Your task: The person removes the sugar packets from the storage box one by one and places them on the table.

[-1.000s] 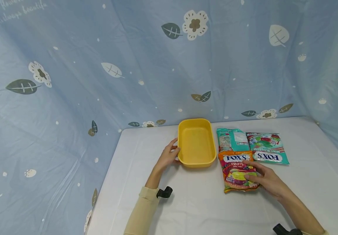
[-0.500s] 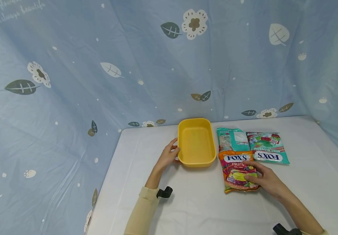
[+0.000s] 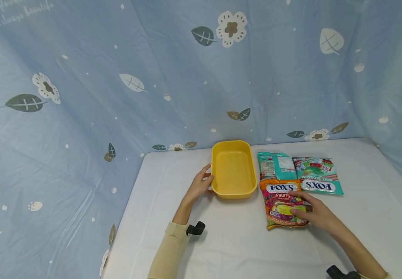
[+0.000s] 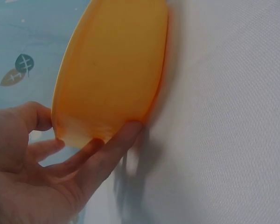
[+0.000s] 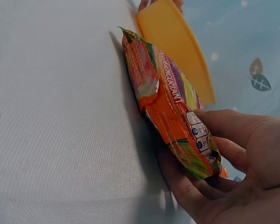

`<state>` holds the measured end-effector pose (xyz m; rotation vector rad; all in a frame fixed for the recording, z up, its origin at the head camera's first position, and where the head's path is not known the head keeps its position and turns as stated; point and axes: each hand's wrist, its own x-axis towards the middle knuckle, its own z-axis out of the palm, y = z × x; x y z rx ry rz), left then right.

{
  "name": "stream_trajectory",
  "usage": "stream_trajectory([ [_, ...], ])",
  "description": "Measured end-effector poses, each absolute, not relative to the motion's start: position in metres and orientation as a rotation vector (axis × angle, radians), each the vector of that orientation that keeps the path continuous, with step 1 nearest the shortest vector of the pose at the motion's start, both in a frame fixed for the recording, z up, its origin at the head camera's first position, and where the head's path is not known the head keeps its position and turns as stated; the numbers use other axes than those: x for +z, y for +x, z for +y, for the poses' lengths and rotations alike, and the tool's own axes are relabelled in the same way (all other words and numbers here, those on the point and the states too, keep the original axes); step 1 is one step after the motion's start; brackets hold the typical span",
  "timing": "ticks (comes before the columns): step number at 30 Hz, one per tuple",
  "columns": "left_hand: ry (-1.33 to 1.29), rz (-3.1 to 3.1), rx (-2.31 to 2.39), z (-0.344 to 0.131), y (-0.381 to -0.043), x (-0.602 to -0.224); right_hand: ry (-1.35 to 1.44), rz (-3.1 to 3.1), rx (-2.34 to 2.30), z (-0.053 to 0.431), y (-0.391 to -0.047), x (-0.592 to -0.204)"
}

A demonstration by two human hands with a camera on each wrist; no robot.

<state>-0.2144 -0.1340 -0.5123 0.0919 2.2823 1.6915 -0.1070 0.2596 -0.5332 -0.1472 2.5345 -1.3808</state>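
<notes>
A yellow plastic tray (image 3: 233, 170) sits toward the back of the table. My left hand (image 3: 199, 185) is at its left side; in the left wrist view the thumb is at the rim and the slightly bent fingers (image 4: 91, 161) touch the outer wall. My right hand (image 3: 321, 213) grips the right edge of an orange Fox's Fruits candy bag (image 3: 281, 205), thumb over its top and fingers under it in the right wrist view. The bag's near corner stands close over the cloth. Behind it lie two teal candy bags, one back-side up (image 3: 277, 166), the other, Mint Blossom (image 3: 317, 174), face up.
A white cloth (image 3: 235, 248) covers the table. Blue printed curtain (image 3: 173, 77) hangs close along its back and left edges. The orange bag overlaps the front edges of the teal bags. Each wrist wears a black camera mount (image 3: 195, 228).
</notes>
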Motion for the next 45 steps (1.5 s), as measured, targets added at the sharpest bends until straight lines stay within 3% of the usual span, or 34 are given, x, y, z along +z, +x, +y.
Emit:
stream_trajectory([
  [37, 0.102, 2.288, 1.7, -0.136, -0.212, -0.513, -0.239, 2.597, -1.167, 0.26, -0.105, -0.528],
  [45, 0.123, 2.451, 1.573, -0.136, -0.21, -0.508, -0.34, 2.735, -1.043, 0.259, -0.106, -0.508],
])
